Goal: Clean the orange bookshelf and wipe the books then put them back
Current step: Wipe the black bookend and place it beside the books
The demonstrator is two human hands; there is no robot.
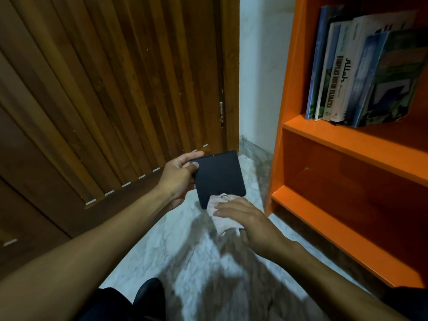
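Head view: dark book being wiped in mid-air, at risk of slipping.

The left hand (pixel 179 179) pinches the dark book (pixel 218 177) by its ten o'clock corner only; the right hand (pixel 249 220) presses a pink cloth (pixel 217 213) on its six o'clock edge. Judgement: pressure against that narrow grip could lever the book down onto the floor (pixel 185 262). The orange bookshelf (pixel 324 144) stands at three o'clock, its lower shelves bare, the other books (pixel 354 75) upright above.

A dark book (pixel 218 174) sits tilted at centre, a pale pink cloth (pixel 220 214) on its 6 o'clock corner. The orange bookshelf (pixel 347 144) at 3 o'clock holds upright books (pixel 361 75).
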